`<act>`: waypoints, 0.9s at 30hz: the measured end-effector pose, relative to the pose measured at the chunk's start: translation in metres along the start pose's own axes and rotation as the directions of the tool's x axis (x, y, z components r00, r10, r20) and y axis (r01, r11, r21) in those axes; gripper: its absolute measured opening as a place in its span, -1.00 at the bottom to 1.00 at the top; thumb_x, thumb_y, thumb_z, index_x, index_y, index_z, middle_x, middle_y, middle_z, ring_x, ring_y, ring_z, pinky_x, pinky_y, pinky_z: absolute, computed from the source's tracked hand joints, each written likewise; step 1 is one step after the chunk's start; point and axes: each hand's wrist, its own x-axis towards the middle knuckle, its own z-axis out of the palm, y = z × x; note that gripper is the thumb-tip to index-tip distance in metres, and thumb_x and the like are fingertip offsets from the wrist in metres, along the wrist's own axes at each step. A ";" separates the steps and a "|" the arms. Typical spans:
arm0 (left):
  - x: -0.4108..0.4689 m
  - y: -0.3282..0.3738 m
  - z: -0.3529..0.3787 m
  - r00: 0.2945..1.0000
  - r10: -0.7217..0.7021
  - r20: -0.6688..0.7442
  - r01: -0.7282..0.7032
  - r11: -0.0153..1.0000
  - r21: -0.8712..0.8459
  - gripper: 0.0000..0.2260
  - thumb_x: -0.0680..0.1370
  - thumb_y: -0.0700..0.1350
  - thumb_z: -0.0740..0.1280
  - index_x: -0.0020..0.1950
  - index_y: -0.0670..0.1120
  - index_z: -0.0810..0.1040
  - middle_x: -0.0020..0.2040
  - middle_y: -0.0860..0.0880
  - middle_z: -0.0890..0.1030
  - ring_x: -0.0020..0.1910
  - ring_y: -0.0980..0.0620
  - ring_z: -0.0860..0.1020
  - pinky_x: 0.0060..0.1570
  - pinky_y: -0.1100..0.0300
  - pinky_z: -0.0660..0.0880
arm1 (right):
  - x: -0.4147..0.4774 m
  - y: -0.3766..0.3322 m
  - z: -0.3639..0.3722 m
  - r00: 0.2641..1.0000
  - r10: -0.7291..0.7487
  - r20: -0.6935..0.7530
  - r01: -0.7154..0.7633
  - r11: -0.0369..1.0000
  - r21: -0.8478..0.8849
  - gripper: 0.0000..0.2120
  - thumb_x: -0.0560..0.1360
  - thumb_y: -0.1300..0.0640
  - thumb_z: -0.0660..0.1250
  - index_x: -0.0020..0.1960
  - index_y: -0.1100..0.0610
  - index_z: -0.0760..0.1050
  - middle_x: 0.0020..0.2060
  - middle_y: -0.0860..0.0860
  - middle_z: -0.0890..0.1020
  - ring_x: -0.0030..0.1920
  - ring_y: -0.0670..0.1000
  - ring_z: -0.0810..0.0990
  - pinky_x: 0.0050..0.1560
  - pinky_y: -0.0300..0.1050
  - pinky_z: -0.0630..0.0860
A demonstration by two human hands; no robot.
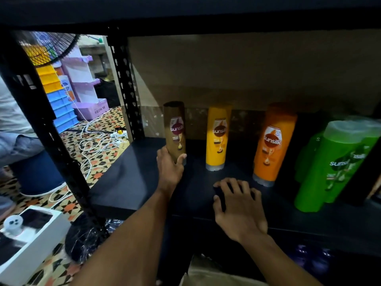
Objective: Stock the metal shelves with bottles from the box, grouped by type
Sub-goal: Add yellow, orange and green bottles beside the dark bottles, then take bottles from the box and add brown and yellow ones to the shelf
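L hand (169, 167) grip wraps brown bottle (175, 124), upright on shelf (127, 182); R hand (239, 209) spread flat on shelf near orange bottle (272, 145).

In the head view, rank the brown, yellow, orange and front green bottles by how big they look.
Largest: front green bottle, though nearest the camera.
Then orange bottle.
The yellow bottle and brown bottle look alike, so unranked.

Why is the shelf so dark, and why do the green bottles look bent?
Head view: the shelf lies in shadow under the board above, while the floor beyond is brightly lit. Head view: the wide-angle lens stretches and tilts the green bottles near the right edge.
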 end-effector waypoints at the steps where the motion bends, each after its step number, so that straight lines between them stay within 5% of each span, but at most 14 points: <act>1: 0.000 0.000 0.000 1.000 -0.005 -0.003 0.005 1.000 -0.006 -0.56 0.57 -0.03 0.44 0.35 -0.16 0.40 0.23 -0.13 0.43 0.24 -0.13 0.45 0.29 -0.10 0.43 | 0.000 0.000 0.000 1.000 -0.002 0.004 0.002 1.000 0.002 -0.59 0.55 -0.20 -0.04 0.34 -0.23 0.33 0.34 -0.22 0.35 0.40 -0.04 0.27 0.34 0.03 0.24; 19: -0.002 0.001 0.001 0.997 -0.040 -0.068 0.040 0.999 0.003 -0.51 0.57 -0.03 0.45 0.41 -0.17 0.38 0.30 -0.16 0.41 0.28 -0.14 0.45 0.29 -0.03 0.42 | -0.001 0.001 -0.003 1.000 -0.009 0.024 0.009 1.000 0.019 -0.60 0.57 -0.19 -0.04 0.36 -0.20 0.30 0.33 -0.20 0.32 0.37 -0.01 0.25 0.35 0.06 0.23; 27: -0.027 -0.001 -0.014 0.990 -0.096 -0.101 0.097 0.995 0.001 -0.20 0.50 -0.13 0.53 0.61 -0.17 0.16 0.45 -0.19 0.36 0.45 -0.16 0.37 0.47 -0.06 0.34 | -0.012 0.012 -0.005 0.997 -0.067 0.025 0.062 0.987 0.146 -0.65 0.62 -0.21 0.03 0.37 -0.18 0.27 0.33 -0.19 0.34 0.36 -0.05 0.30 0.41 -0.02 0.22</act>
